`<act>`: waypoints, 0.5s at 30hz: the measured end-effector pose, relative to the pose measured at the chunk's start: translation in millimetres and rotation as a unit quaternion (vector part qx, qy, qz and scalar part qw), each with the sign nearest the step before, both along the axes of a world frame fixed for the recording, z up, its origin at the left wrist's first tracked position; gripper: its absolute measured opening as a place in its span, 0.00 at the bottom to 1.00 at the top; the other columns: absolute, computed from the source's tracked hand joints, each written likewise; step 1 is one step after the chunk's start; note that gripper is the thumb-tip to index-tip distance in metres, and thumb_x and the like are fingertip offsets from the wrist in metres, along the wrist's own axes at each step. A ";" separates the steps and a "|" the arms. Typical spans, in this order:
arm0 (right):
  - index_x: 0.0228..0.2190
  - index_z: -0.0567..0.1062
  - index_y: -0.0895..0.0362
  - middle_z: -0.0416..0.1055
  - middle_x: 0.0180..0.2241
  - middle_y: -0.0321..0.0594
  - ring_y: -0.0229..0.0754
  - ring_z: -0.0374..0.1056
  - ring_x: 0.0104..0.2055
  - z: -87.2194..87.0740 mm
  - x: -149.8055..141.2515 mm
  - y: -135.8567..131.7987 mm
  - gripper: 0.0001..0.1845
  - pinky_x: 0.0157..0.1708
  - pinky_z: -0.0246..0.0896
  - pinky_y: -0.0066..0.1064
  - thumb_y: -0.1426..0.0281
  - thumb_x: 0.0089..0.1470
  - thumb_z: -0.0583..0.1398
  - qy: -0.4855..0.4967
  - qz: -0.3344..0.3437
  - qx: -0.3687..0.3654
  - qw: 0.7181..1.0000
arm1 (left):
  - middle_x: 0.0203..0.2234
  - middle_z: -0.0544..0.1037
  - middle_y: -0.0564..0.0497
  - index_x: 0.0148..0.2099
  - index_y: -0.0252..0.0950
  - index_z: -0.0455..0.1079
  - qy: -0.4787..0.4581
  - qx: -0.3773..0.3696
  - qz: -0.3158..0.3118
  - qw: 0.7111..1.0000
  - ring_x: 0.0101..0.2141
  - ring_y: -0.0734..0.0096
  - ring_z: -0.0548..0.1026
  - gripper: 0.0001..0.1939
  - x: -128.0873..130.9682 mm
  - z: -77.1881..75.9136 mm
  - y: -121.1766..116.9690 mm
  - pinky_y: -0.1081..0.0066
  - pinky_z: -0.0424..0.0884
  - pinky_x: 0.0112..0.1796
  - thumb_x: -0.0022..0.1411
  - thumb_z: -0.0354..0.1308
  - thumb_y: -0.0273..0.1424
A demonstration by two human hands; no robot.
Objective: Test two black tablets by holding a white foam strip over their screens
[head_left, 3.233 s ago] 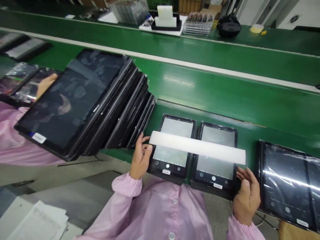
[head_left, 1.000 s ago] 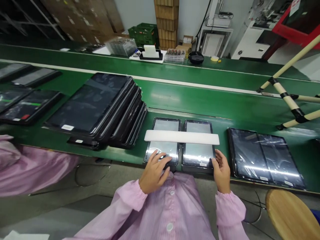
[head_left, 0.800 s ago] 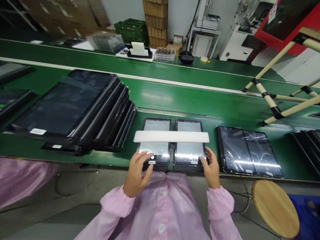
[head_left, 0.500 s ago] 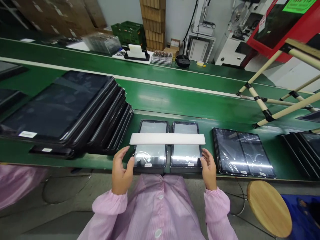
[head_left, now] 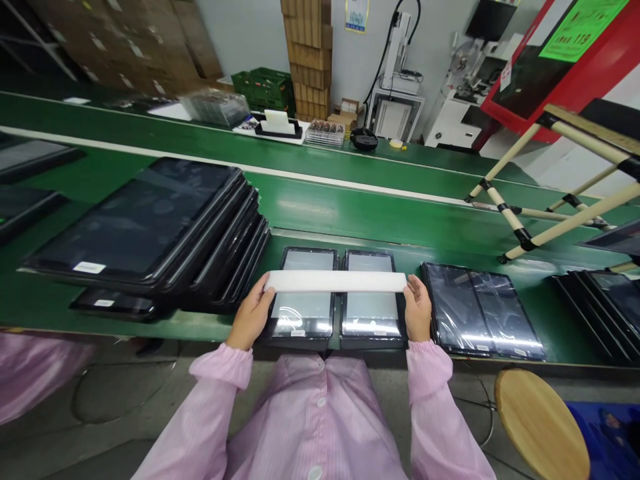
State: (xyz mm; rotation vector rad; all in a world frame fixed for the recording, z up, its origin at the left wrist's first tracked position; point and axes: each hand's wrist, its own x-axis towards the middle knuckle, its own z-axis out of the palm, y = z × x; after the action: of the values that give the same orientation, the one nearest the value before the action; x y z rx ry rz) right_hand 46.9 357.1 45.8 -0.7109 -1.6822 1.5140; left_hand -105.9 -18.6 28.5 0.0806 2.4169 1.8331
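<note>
Two black tablets lie side by side at the near edge of the green bench (head_left: pixel 450 220), the left tablet (head_left: pixel 307 261) and the right tablet (head_left: pixel 373 263), both with lit grey screens. A white foam strip (head_left: pixel 335 281) lies across both screens. My left hand (head_left: pixel 251 315) clasps the strip's left end against the left tablet's outer edge. My right hand (head_left: pixel 417 310) clasps the strip's right end against the right tablet's outer edge. Pink sleeves cover both my arms.
A fanned stack of large black tablets (head_left: pixel 150 220) lies just left of my left hand. Film-covered tablets (head_left: pixel 480 310) lie to the right, more tablets (head_left: pixel 600 300) beyond them. A wooden stool (head_left: pixel 543 420) stands at lower right. Another person's pink sleeve (head_left: pixel 30 373) shows at far left.
Both hands have moved up from the tablets' near ends to the ends of the foam strip. The view has lifted and shifted to the right.
</note>
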 end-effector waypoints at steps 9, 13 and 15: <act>0.44 0.80 0.59 0.81 0.47 0.52 0.53 0.76 0.51 14.8 -8.2 -1.1 0.22 0.60 0.66 0.51 0.59 0.50 0.66 0.021 -0.011 -0.002 1.000 | 0.68 0.72 0.43 0.74 0.40 0.64 0.033 0.003 0.006 0.999 0.71 0.55 0.64 0.34 -6.5 1.8 0.0 0.56 0.54 0.72 0.71 0.57 0.48; 0.43 0.80 0.60 0.81 0.45 0.52 0.53 0.76 0.49 10.2 -11.0 -0.8 0.23 0.59 0.66 0.52 0.60 0.47 0.68 0.018 -0.012 -0.025 0.999 | 0.68 0.71 0.42 0.73 0.38 0.64 0.024 0.009 0.003 1.000 0.71 0.53 0.65 0.35 -4.5 3.6 0.8 0.53 0.53 0.72 0.71 0.58 0.47; 0.43 0.80 0.60 0.80 0.45 0.52 0.53 0.75 0.49 12.0 -12.8 1.1 0.24 0.59 0.65 0.51 0.59 0.45 0.69 0.021 -0.014 -0.040 0.999 | 0.69 0.71 0.41 0.73 0.37 0.65 0.013 0.015 0.005 1.000 0.70 0.52 0.66 0.35 -1.8 11.1 4.1 0.53 0.52 0.72 0.70 0.59 0.47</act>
State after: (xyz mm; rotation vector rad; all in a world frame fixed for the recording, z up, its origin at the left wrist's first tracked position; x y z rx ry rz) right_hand 34.1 358.3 57.8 -0.7370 -1.5810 1.5734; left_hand -107.7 -14.4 39.6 0.0953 2.4116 1.8843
